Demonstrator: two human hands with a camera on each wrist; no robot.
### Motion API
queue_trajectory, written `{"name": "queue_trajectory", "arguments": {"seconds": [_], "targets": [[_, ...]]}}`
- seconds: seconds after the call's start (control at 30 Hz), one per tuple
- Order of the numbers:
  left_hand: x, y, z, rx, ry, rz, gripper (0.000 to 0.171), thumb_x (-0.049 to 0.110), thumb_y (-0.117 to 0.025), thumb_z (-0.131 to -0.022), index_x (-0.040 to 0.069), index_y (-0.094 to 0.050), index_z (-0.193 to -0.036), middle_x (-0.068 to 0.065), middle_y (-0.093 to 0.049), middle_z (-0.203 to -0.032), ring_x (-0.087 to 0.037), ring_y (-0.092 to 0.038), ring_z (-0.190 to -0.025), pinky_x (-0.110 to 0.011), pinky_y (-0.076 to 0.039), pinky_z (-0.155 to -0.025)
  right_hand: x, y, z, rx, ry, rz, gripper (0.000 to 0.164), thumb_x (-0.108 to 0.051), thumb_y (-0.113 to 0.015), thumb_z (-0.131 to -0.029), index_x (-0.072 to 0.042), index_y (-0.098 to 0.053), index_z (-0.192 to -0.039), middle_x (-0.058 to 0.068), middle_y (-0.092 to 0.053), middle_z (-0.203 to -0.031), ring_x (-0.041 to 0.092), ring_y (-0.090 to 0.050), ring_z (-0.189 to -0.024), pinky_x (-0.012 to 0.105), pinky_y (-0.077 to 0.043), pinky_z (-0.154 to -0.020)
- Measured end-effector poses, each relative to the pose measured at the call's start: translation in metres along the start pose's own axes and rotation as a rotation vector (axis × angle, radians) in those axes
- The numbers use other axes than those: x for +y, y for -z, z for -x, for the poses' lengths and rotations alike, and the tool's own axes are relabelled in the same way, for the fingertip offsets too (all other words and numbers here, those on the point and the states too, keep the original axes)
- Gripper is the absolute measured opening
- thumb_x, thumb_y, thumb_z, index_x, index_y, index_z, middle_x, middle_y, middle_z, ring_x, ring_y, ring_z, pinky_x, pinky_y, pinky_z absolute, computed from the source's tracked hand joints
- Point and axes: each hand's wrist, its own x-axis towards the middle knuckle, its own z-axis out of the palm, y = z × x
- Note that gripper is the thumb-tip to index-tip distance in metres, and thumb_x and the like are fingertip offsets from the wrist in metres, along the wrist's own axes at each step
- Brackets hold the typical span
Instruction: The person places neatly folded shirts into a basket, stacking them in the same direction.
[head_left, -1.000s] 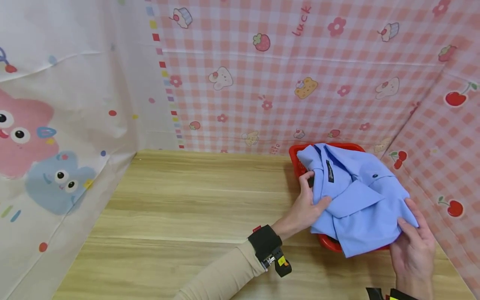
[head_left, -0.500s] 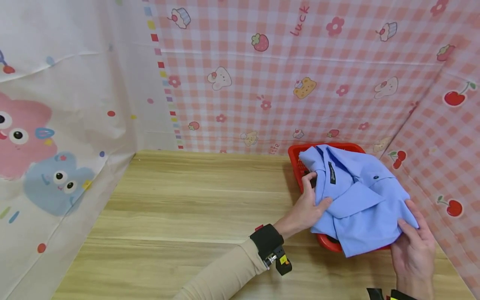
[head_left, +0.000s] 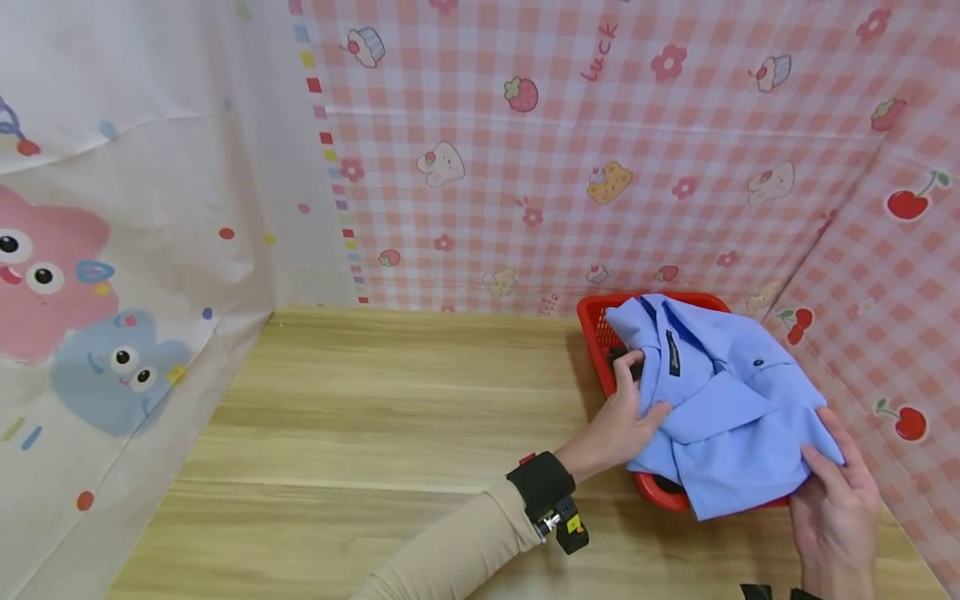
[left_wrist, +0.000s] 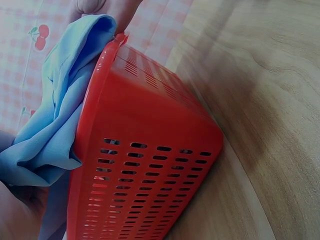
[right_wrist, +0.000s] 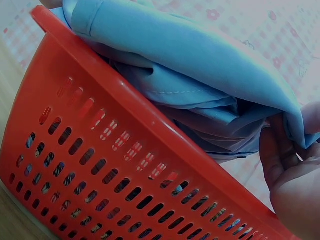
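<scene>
A folded light blue shirt [head_left: 723,400] with a collar, a dark button and a black label lies over the red plastic basket [head_left: 592,329]. My left hand [head_left: 626,417] grips the shirt's left side, thumb on top and fingers beneath. At the opposite side, my right hand [head_left: 836,492] pinches the shirt's right corner between thumb and fingers. The right wrist view shows the shirt's layered edge [right_wrist: 190,65] above the basket rim. Dark items under the shirt are mostly hidden; patterned bits show through the basket's slots.
The basket stands on a wooden table [head_left: 390,400], near the back right corner. Pink checked cloth [head_left: 555,125] hangs behind it and along the right side. A white printed cloth [head_left: 150,250] hangs at the left.
Both hands keep their hold on the shirt, which has shifted slightly to the right. A little more of the basket's left back part shows. The head view has tilted slightly.
</scene>
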Motion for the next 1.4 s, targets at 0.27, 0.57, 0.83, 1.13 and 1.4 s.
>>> {"name": "queue_trajectory", "arguments": {"seconds": [0.27, 0.57, 0.83, 1.13, 1.4], "targets": [[-0.003, -0.002, -0.001, 0.009, 0.007, -0.031, 0.061, 0.012, -0.056, -0.106, 0.018, -0.015, -0.151, -0.013, -0.044, -0.152, -0.009, -0.046, -0.134, -0.027, -0.036, -0.117, 0.0, 0.001, 0.0, -0.012, 0.003, -0.006, 0.054, 0.026, -0.045, -0.094, 0.009, -0.053, -0.145, 0.008, -0.054, -0.15, 0.021, -0.06, -0.128, 0.03, -0.056, -0.098], [-0.004, -0.005, -0.002, 0.019, 0.018, -0.089, 0.061, 0.013, -0.057, -0.106, 0.021, -0.016, -0.15, -0.012, -0.049, -0.146, -0.009, -0.05, -0.13, -0.029, -0.039, -0.115, 0.0, 0.002, -0.001, -0.003, 0.013, 0.03, 0.053, 0.024, -0.046, -0.095, 0.008, -0.051, -0.146, 0.006, -0.052, -0.151, 0.019, -0.058, -0.131, 0.029, -0.056, -0.098], [-0.008, -0.007, -0.006, 0.013, -0.014, -0.152, 0.06, 0.011, -0.056, -0.106, 0.02, -0.015, -0.149, -0.015, -0.052, -0.136, -0.01, -0.053, -0.121, -0.026, -0.042, -0.111, -0.001, 0.0, -0.005, 0.048, 0.007, 0.135, 0.052, 0.022, -0.05, -0.095, 0.006, -0.055, -0.145, 0.003, -0.054, -0.148, 0.017, -0.052, -0.132, 0.025, -0.057, -0.093], [-0.014, -0.015, -0.013, 0.043, -0.013, -0.357, 0.061, 0.014, -0.059, -0.105, 0.02, -0.016, -0.149, -0.013, -0.067, -0.099, -0.011, -0.061, -0.082, -0.02, -0.049, -0.079, -0.001, 0.001, -0.008, 0.088, -0.027, 0.241, 0.052, 0.019, -0.052, -0.097, -0.001, -0.058, -0.144, -0.002, -0.051, -0.149, 0.011, -0.055, -0.126, 0.017, -0.055, -0.092], [-0.019, -0.023, -0.015, 0.021, -0.055, -0.937, 0.068, 0.028, -0.066, -0.102, 0.007, -0.024, -0.15, 0.007, -0.045, -0.058, -0.007, -0.052, -0.058, -0.017, -0.043, -0.065, 0.006, 0.002, -0.004, -0.076, 0.08, 0.176, 0.049, 0.027, -0.041, -0.095, 0.011, -0.059, -0.137, 0.013, -0.07, -0.127, 0.018, -0.059, -0.122, 0.017, -0.05, -0.1]]}}
